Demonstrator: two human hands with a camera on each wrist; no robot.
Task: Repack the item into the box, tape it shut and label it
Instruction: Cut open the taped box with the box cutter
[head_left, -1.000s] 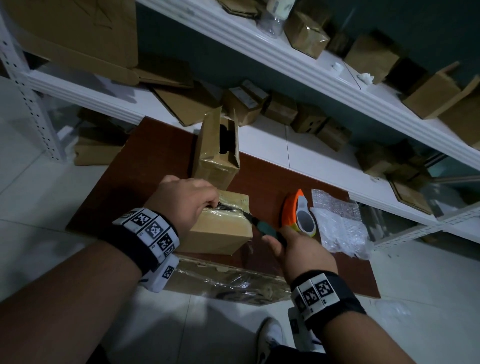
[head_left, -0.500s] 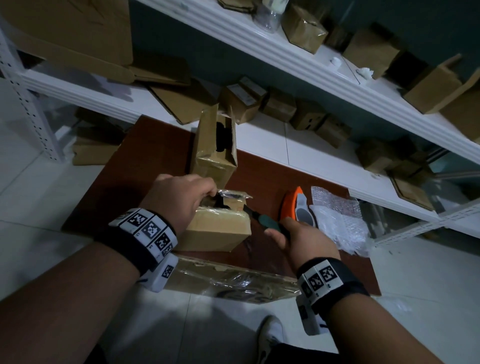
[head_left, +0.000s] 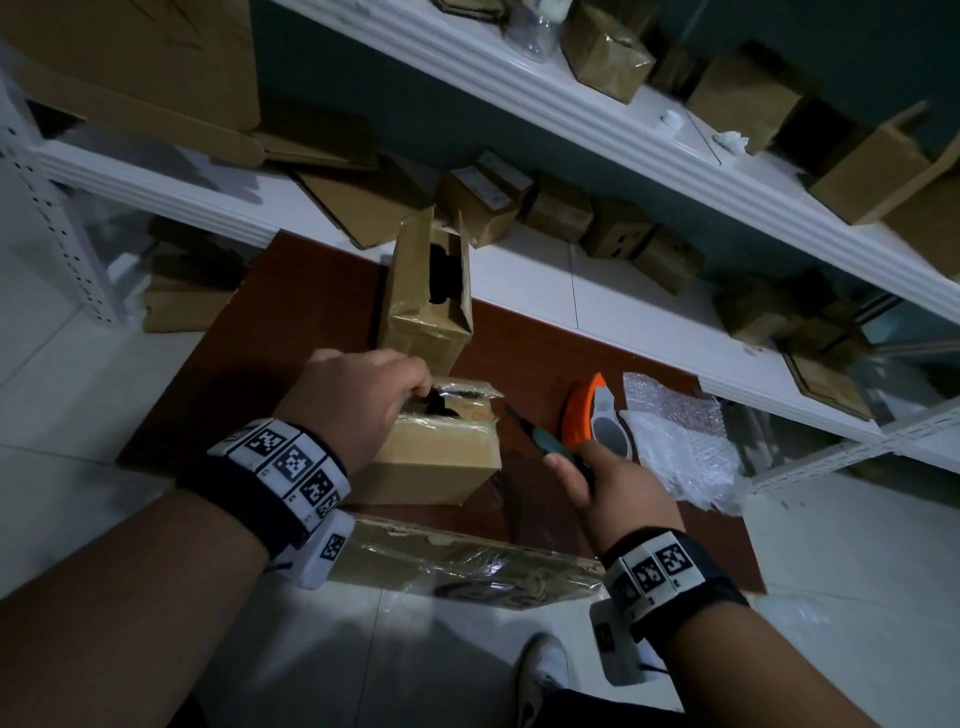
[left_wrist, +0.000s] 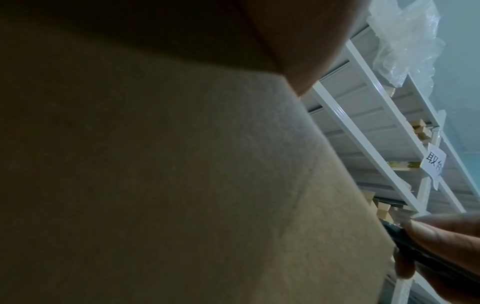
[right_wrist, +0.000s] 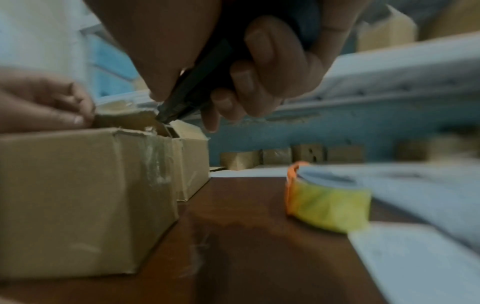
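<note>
A small cardboard box (head_left: 441, 457) (right_wrist: 78, 195) sits on the brown table (head_left: 291, 332), its taped top partly pried up with a dark gap showing. My left hand (head_left: 358, 400) curls over the box's top left edge and pinches a flap (right_wrist: 122, 119). My right hand (head_left: 608, 483) grips a utility knife (head_left: 550, 447) with a teal handle (right_wrist: 194, 86), its tip clear of the box's right side. An orange tape dispenser (head_left: 597, 415) (right_wrist: 324, 201) lies right of the knife. In the left wrist view the box wall (left_wrist: 155, 185) fills the frame.
A second, taller box (head_left: 426, 301) stands open just behind the first. Bubble wrap (head_left: 680, 441) lies at the table's right. A flattened taped carton (head_left: 457, 566) lies on the near table edge. White shelving (head_left: 519, 104) with several boxes runs behind.
The knife has come out of the box's top seam and drawn back to the right. My left hand has lifted the taped flap, opening a gap.
</note>
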